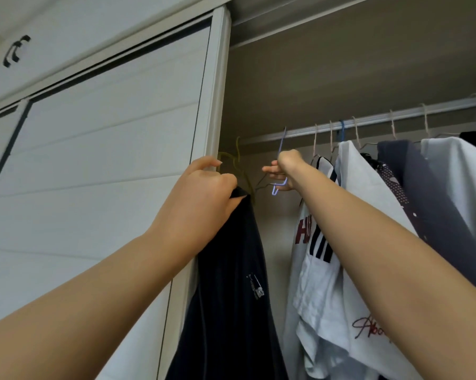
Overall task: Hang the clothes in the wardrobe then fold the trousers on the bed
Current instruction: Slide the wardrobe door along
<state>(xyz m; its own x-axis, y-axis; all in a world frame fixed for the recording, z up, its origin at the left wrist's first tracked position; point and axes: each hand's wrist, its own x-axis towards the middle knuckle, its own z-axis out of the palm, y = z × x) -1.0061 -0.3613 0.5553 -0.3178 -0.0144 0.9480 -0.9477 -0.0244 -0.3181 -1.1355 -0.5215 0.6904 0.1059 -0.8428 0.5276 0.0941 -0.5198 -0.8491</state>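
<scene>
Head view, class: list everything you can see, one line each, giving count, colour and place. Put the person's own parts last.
sliding door: one, white, left
handle: one, black, top left
rail: one, pale metal, upper right
dark garment: one, navy, centre, hanging down
olive hanger: one, above the dark garment
lilac hanger: one, by the rail's left end
blue hanger: one, on the rail
pale hangers: several, along the rail
white tops: three at least, right of centre
grey jacket: one, right
left grip: holds the dark garment's top
right grip: holds the lilac hanger
</scene>
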